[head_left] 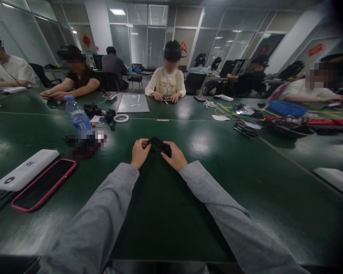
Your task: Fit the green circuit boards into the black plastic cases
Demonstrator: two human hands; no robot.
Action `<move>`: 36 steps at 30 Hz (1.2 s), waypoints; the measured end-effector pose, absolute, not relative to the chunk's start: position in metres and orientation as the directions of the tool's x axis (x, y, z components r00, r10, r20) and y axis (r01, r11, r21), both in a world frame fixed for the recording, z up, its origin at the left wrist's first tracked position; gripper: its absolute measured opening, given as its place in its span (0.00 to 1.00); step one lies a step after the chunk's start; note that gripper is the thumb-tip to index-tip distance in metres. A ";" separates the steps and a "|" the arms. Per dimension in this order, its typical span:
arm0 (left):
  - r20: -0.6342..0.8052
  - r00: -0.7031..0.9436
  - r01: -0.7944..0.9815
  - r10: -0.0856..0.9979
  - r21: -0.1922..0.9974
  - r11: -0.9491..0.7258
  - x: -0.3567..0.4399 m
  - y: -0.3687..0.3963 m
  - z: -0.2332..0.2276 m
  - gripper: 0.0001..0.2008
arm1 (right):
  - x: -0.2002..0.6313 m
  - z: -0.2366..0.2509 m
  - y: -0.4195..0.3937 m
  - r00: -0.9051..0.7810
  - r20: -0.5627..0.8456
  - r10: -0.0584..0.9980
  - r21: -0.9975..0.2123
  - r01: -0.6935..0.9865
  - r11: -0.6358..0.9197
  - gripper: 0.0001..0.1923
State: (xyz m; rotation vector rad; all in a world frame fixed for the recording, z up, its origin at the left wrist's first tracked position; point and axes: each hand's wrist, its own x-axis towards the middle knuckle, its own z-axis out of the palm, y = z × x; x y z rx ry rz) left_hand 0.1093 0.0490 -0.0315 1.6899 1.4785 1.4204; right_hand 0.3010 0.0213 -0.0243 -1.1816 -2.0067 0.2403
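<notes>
Small black gadget (159, 145) sits out in front on a green table (165, 213), held between both hands. Left hand (139, 153) pinches its left end; right hand (175, 155) grips its right end. Farther left lie a water bottle (77, 116), a pink-cased phone (44, 184) and a white power bank (25, 169).

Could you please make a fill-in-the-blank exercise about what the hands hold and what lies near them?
1. Both hands, left hand and right hand, hold one small ____ device.
2. The table is dark ____.
3. The smartphone has a ____ case.
4. The water bottle has a ____ cap.

Missing words: black; green; pink; blue
</notes>
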 end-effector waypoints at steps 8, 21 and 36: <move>0.378 -0.099 0.389 0.921 0.866 -0.314 0.111 0.049 -0.033 0.20 | 0.301 -0.023 0.022 -0.245 0.533 0.810 -0.542 0.636 0.549 0.28; -0.121 0.242 -0.358 0.963 0.911 0.204 0.142 0.025 -0.006 0.39 | 0.284 -0.011 0.003 -0.251 0.667 0.701 -0.346 0.729 0.590 0.27; -0.122 0.323 -0.478 0.939 0.835 0.273 0.137 0.032 -0.015 0.42 | 0.267 -0.014 -0.008 -0.256 0.554 0.792 -0.474 0.686 0.552 0.29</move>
